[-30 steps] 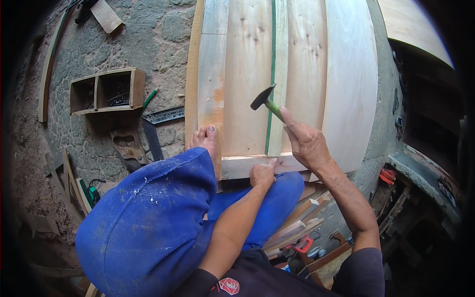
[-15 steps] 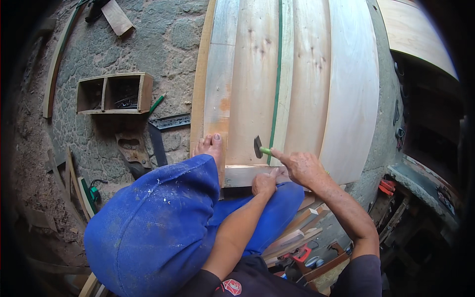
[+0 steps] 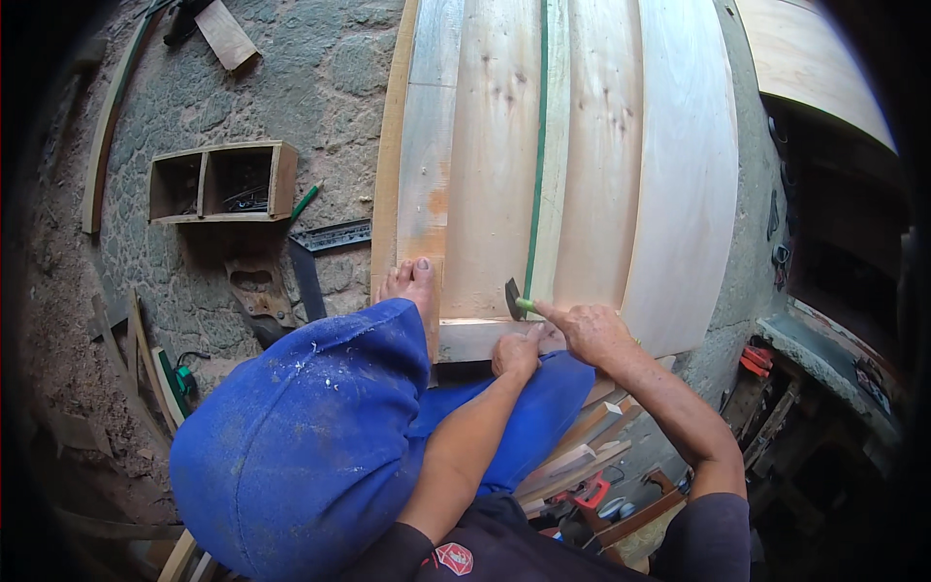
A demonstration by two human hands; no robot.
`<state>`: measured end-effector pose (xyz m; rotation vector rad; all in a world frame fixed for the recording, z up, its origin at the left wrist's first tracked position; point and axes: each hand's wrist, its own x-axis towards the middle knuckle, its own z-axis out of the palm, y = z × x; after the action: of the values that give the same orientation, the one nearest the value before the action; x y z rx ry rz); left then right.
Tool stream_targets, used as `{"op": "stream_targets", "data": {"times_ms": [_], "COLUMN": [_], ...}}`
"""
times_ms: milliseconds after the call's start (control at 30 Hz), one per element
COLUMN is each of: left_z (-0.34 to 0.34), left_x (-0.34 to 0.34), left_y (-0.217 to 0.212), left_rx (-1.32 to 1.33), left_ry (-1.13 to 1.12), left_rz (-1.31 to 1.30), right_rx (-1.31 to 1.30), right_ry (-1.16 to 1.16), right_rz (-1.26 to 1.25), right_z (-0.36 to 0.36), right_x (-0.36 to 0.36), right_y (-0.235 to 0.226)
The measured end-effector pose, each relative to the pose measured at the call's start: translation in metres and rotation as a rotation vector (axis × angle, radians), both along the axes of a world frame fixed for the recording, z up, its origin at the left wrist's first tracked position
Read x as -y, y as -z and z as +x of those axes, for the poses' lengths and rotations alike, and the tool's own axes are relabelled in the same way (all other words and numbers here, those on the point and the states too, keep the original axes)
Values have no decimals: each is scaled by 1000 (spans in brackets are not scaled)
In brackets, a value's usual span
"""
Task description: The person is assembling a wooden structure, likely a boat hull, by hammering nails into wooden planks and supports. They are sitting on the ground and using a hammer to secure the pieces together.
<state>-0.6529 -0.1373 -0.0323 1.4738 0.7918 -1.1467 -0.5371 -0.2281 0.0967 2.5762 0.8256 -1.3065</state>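
Note:
My right hand point(image 3: 593, 332) is wrapped round the green handle of a hammer point(image 3: 513, 300), its index finger stretched along the handle. The dark hammer head is down at the upper edge of a short wooden crosspiece point(image 3: 469, 340), just left of the green stripe. Against that crosspiece my left hand point(image 3: 517, 353) is closed, with the thumb laid toward its top edge; whether a nail is between the fingers I cannot make out. The crosspiece lies across the near end of a large plank panel point(image 3: 593, 175). My bare foot point(image 3: 415, 287) rests on the panel's left side.
On the rough stone floor at left are a two-compartment wooden box point(image 3: 222, 181) with small metal pieces, a green pencil point(image 3: 304, 203), a metal square point(image 3: 330, 236) and a handsaw point(image 3: 260, 292). Wood offcuts point(image 3: 572, 460) lie at lower right, below my right forearm.
The hammer head has come down toward me onto the crosspiece's edge. My left hand stays in place on the crosspiece. The view has shifted slightly.

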Motion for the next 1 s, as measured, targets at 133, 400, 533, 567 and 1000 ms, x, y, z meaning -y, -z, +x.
{"op": "stream_targets", "data": {"times_ms": [133,400,533,567,1000], "left_z": [-2,1,0,-5,31], "left_x": [-2,-7,-8,-8,-6], "left_y": [4,-5,-10,-15,20], "left_rx": [-52,-44,-72,-62,284], "left_ry": [-17,25,34,67,-140], "left_rz": [-3,-1,-19,-27,210], "right_rx": [189,115,-21,60,494], "right_ry": [181,157,131,146,1685], "right_rz": [53,78,-44,93,632], "right_z": [22,12,-16,-30,-67], "right_x": [-29,-21,2,24,25], "right_y": [-21,-24,-4,14,85]}}
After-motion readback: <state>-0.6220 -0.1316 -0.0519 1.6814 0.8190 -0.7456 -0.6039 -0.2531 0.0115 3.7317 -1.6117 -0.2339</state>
